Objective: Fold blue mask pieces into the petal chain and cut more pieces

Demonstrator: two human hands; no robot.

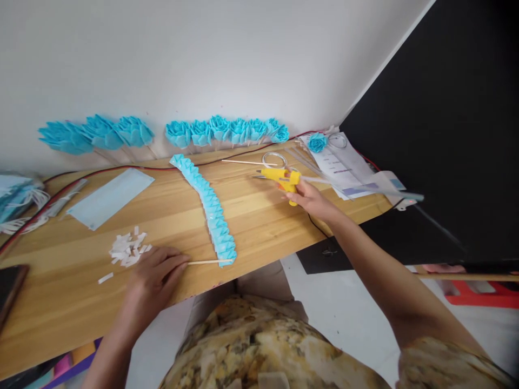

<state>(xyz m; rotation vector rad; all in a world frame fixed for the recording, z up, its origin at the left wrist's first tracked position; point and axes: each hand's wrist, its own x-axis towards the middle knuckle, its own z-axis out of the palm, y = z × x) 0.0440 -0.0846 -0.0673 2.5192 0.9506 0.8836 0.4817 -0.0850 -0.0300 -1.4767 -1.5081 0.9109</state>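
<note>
A long strip of folded light-blue paper petals [207,203] lies across the wooden table [251,216]. A thin wooden stick [208,262] sticks out from its near end. My left hand [156,278] rests on the table with its fingers pinching the free end of that stick. My right hand [310,199] is wrapped round the handle of a yellow glue gun [281,176], whose nozzle points left just above the tabletop.
Finished blue paper roses [227,131] and blue folded flowers [97,134] lean against the white wall. A blue sheet [109,196], white paper scraps [127,249], a tape roll [274,159], a second stick [247,162], red and black cables and plastic bags with papers [344,167] lie on the table.
</note>
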